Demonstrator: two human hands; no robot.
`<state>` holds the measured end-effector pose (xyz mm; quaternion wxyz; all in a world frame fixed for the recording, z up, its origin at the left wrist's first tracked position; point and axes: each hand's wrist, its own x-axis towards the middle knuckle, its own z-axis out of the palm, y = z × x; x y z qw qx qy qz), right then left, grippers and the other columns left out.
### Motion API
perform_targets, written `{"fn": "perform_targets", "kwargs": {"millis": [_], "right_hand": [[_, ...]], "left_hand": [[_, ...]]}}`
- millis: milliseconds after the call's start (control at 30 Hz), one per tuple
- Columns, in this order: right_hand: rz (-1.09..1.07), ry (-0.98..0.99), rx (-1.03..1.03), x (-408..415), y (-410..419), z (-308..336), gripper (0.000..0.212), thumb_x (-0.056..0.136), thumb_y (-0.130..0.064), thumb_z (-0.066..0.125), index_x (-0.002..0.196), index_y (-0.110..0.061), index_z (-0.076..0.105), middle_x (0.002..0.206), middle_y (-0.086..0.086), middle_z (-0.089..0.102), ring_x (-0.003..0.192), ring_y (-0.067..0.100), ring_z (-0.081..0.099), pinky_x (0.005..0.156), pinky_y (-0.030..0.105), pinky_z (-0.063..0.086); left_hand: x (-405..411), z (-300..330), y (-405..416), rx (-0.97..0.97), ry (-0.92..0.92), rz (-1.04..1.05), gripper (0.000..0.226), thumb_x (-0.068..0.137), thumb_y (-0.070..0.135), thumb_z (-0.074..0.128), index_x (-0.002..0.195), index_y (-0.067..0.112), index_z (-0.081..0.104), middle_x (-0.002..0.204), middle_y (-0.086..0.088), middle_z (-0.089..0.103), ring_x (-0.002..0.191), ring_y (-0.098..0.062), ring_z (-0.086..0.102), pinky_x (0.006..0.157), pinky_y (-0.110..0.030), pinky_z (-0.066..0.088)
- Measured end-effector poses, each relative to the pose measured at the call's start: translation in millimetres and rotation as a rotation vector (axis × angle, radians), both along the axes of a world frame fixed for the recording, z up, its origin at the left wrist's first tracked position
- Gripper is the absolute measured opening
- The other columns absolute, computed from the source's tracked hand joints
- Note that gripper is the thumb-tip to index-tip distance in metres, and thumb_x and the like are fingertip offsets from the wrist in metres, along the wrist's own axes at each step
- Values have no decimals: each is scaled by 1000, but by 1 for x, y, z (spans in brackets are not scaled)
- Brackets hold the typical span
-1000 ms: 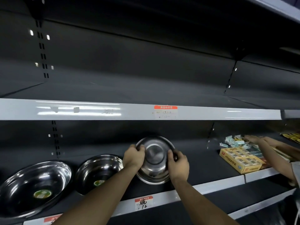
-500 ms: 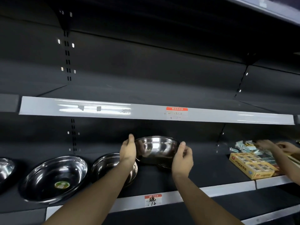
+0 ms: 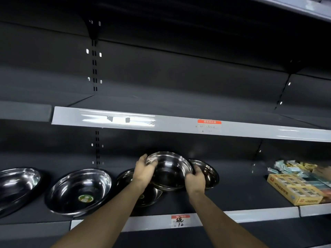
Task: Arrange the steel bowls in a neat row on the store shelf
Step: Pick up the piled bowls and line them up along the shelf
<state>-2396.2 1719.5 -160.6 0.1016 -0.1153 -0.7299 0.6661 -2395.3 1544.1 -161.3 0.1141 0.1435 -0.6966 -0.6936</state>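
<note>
1. Nearest, the shelf [image 3: 250, 214] edge carries a price tag [image 3: 180, 221]; both forearms reach in over it.
2. The left hand [image 3: 144, 171] curls its fingers over the left rim of the held bowl [image 3: 169, 171]; the right hand [image 3: 195, 179] grips the near right rim. The bowl sits tilted, mouth toward the viewer, held above the shelf.
3. Under it lies a third bowl [image 3: 148, 196], partly hidden; just behind the right hand sits a back bowl [image 3: 207, 173]. Left along the row: a stickered bowl [image 3: 80, 191], then an end bowl [image 3: 18, 185].
4. Far right, a yellow box [image 3: 297, 190], well apart.
5. Risk: the smooth steel could slip from a rim-only hold, or the tilted bowl could knock the 2 bowls close to it and break up the row.
</note>
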Motion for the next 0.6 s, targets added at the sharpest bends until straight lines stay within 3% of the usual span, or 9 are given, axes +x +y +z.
{"fn": "perform_targets", "kwargs": {"millis": [67, 133, 267, 333, 400, 467, 600], "right_hand": [[0, -13, 78, 0, -10, -1, 61, 88, 1, 47, 147, -13, 43, 126, 11, 65, 114, 27, 60, 94, 20, 37], [-2, -30, 84, 1, -20, -1, 62, 88, 3, 46, 148, -13, 42, 132, 12, 61, 122, 29, 56, 98, 22, 39], [-33, -48, 31, -1, -40, -2, 60, 89, 5, 43, 145, -15, 46, 130, 11, 62, 89, 16, 61, 72, 12, 44], [-24, -41, 11, -2, -51, -3, 59, 88, 5, 44, 144, -13, 47, 130, 11, 62, 76, 12, 58, 71, 9, 44], [-17, -44, 6, -3, -61, -5, 56, 89, 4, 45, 143, -11, 49, 135, 12, 59, 100, 22, 64, 88, 15, 43], [-13, -69, 1, -4, -70, -7, 56, 88, 5, 44, 142, -9, 49, 138, 14, 57, 125, 30, 55, 101, 23, 38], [1, -97, -25, -5, -87, -11, 56, 87, 5, 43, 141, -9, 50, 136, 13, 58, 126, 32, 53, 93, 21, 36]], "left_hand": [[4, -1, -5, -87, 10, 25, 65, 88, 29, 64, 147, 18, 37, 140, -5, 49, 124, -22, 53, 113, -39, 37], [9, -2, -13, -147, 16, 45, 64, 90, 32, 62, 148, 17, 37, 145, -4, 44, 128, -21, 50, 114, -36, 33], [22, -5, -39, -238, 18, 63, 66, 92, 49, 54, 150, 23, 34, 153, 2, 36, 137, -20, 40, 110, -27, 27], [27, -6, -59, -275, 15, 92, 65, 93, 51, 52, 150, 24, 35, 154, 0, 37, 138, -20, 40, 110, -27, 27], [34, -6, -82, -351, -3, 137, 65, 93, 52, 51, 149, 23, 36, 153, -4, 39, 138, -22, 40, 115, -32, 28], [43, -6, -106, -438, -31, 172, 64, 94, 52, 50, 148, 21, 37, 152, -6, 40, 137, -23, 41, 116, -37, 30], [62, -7, -141, -689, -102, 209, 59, 93, 53, 47, 144, 23, 43, 144, -5, 46, 126, -23, 52, 109, -38, 39]]}}
